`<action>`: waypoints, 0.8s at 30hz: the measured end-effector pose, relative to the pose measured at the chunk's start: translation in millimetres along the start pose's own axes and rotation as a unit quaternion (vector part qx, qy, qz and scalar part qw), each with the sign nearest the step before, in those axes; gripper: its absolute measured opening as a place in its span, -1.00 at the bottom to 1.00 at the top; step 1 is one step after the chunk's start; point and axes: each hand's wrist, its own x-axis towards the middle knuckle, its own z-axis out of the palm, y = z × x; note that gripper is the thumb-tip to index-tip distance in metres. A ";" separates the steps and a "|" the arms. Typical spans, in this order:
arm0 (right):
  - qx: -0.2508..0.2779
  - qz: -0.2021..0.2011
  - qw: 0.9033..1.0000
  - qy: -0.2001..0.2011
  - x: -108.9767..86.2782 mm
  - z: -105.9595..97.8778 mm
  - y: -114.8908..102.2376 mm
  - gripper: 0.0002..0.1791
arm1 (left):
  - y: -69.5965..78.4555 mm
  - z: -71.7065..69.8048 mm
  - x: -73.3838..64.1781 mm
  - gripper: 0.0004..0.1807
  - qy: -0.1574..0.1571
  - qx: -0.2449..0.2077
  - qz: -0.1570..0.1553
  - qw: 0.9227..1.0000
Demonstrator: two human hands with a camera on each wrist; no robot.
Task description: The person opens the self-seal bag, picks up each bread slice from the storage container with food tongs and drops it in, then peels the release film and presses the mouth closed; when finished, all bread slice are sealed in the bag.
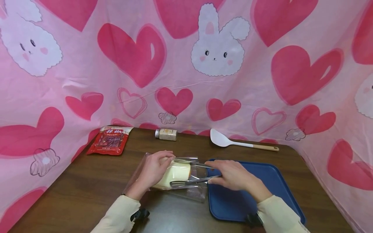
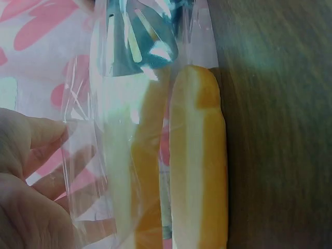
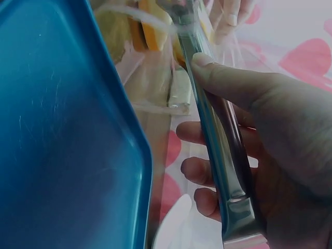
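Sliced bread (image 1: 178, 172) lies in a clear plastic bag (image 1: 196, 194) on the table. My left hand (image 1: 153, 169) pinches the bag's upper edge between thumb and fingers. In my right hand (image 1: 236, 174) are metal tongs (image 3: 220, 135), thumb on one arm and fingers on the other. Their spread arms reach leftward into the bag's mouth, one end on the far side of the bread, the other on the near side. From the left wrist, a slotted tong end (image 2: 137, 41) shows through the plastic beside the upright slices (image 2: 199, 155).
A blue tray (image 1: 274, 191) sits right of the bag, under my right hand. Along the back are a red packet of dried chillies (image 1: 109, 141), a small seasoning jar (image 1: 167, 134) and a white spatula (image 1: 220, 138) with a wooden handle. A pink cloth (image 1: 180, 74) hangs behind the table.
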 end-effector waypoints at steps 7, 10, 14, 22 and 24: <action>0.005 0.017 1.000 0.000 -0.3 3.4 -4.7 -0.26 | -1.7 0.8 2.3 -0.88 0.008 -0.019 0.001 1.000; -0.003 0.014 1.000 0.011 0.2 6.0 -7.1 -0.27 | -2.4 1.2 3.3 -0.89 0.015 -0.025 0.003 1.000; -0.008 0.018 1.000 0.015 2.1 9.1 -11.6 -0.27 | -1.5 1.1 2.9 -0.90 0.019 -0.034 -0.007 0.999; -0.005 0.021 1.000 0.023 6.3 15.7 -18.0 -0.28 | 0.0 2.1 1.5 -0.91 0.034 -0.036 0.006 0.999; -0.004 0.022 0.999 0.024 6.5 17.3 -19.1 -0.28 | 0.3 1.8 1.5 -0.90 0.032 -0.035 0.002 0.999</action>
